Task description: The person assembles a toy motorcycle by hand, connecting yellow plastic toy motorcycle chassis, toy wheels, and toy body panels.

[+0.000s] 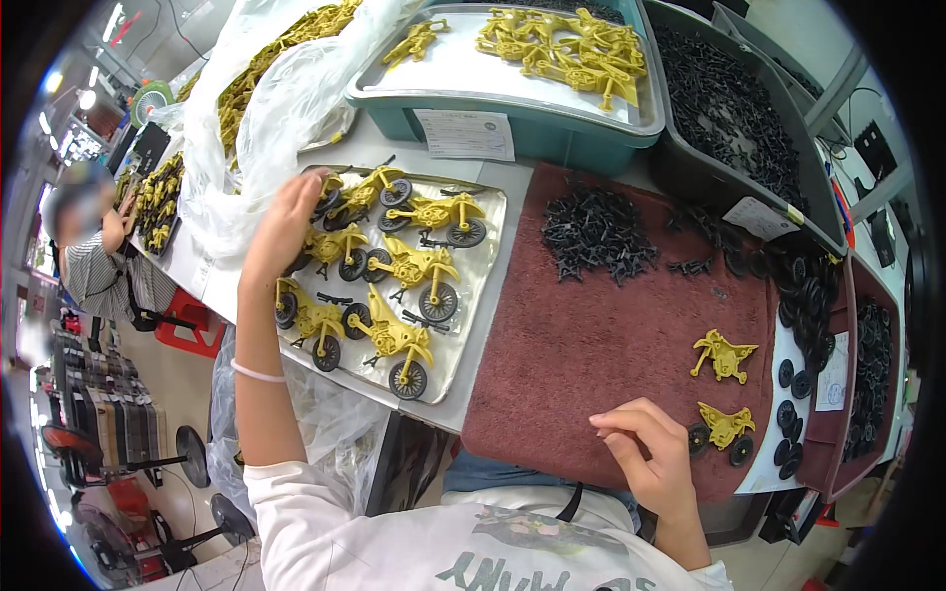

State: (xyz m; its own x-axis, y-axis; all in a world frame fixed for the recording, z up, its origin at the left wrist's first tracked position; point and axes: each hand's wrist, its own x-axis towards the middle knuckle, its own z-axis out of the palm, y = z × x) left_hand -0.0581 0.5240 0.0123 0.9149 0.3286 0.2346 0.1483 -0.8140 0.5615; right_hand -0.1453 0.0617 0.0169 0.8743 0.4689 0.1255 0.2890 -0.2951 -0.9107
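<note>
My left hand (287, 225) reaches over the far left corner of a metal tray (471, 286). Its fingers are drawn together on a yellow toy motorcycle (333, 191), which they partly hide. Several more toy motorcycles (397, 337) with black wheels stand or lie in the tray, small black parts between them. Above the near part of a dark red cloth (601, 355) hovers my right hand (652, 455), empty, its thumb and fingers slightly apart. Just right of it lies a yellow motorcycle body (727, 426) beside two wheels. Another bare yellow body (724, 357) lies farther up.
A pile of small black parts (598, 234) covers the cloth's far side. Loose black wheels (786, 419) lie at the right, beside a bin (833, 424). A teal bin (394, 120) carries yellow parts; a grey bin (729, 108) holds black ones. Someone (94, 246) sits far left.
</note>
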